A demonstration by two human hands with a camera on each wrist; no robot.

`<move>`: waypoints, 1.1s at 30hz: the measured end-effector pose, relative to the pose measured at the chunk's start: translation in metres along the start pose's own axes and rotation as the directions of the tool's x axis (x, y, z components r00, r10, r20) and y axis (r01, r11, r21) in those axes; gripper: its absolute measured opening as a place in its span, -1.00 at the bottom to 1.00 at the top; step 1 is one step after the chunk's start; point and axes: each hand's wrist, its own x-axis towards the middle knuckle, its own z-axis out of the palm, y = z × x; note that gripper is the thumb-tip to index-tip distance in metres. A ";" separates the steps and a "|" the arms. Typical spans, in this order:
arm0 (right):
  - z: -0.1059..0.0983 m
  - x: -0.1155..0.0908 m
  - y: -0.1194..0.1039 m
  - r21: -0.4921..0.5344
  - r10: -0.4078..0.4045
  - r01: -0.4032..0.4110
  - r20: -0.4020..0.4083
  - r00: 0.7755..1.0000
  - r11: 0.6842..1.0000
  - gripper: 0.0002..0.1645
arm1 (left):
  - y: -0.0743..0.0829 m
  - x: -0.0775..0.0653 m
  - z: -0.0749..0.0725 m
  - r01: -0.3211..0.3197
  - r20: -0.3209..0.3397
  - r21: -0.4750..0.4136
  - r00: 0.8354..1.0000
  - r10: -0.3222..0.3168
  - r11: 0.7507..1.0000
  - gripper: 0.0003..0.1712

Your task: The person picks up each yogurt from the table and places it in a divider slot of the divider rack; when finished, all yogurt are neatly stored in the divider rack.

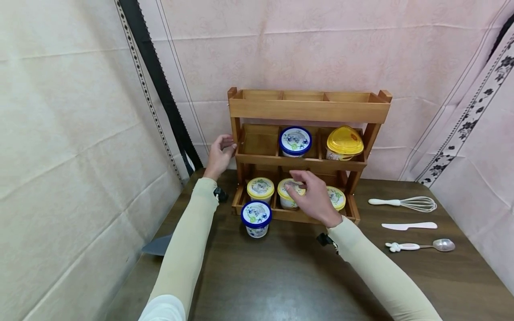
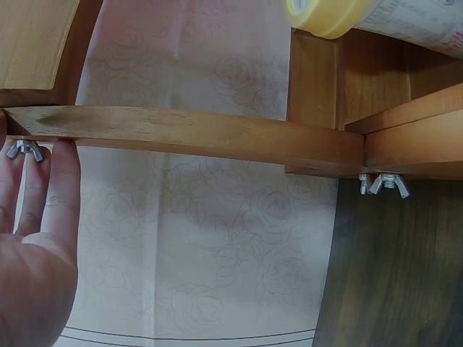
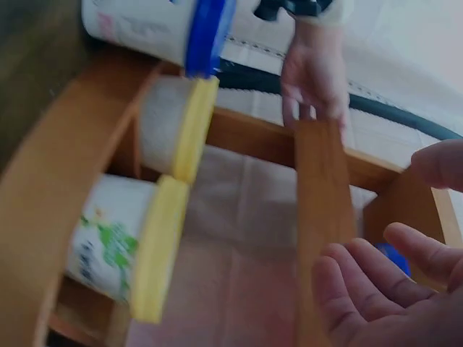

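Observation:
My left hand (image 1: 220, 154) is at the left side of a wooden three-tier rack (image 1: 297, 159). Its straight fingers (image 2: 64, 181) touch the side post by a wing nut (image 2: 25, 150). My right hand (image 1: 315, 196) holds nothing, fingers apart, before the lower tier. Behind it a yellow-lidded tub (image 1: 286, 200) is partly hidden. More yellow-lidded tubs stand left (image 1: 260, 189) and right (image 1: 336, 198) in that tier. A blue-lidded tub (image 1: 256, 217) is on the table before the left compartment. The middle tier holds another blue-lidded tub (image 1: 295, 140) and a tub with a domed yellow lid (image 1: 345, 141).
On the right of the dark table (image 1: 257, 285) lie a whisk (image 1: 417, 203), a white-handled knife (image 1: 409, 226) and a spoon (image 1: 441, 244). A grey flat object (image 1: 157, 245) sits at the left edge, partly behind the left sleeve. Pale curtains (image 1: 281, 58) surround the table.

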 end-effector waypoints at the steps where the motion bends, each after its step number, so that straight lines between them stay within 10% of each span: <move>1: 0.004 -0.001 0.000 0.005 0.002 -0.002 0.014 1.000 1.000 -0.46 | 0.000 0.000 0.000 0.001 0.000 0.001 1.000 -0.001 1.000 -0.67; 33: 0.083 -0.032 0.013 0.050 0.043 -0.058 0.251 0.967 0.997 -0.34 | -0.001 0.001 0.001 -0.026 -0.005 -0.050 1.000 0.026 0.998 -0.68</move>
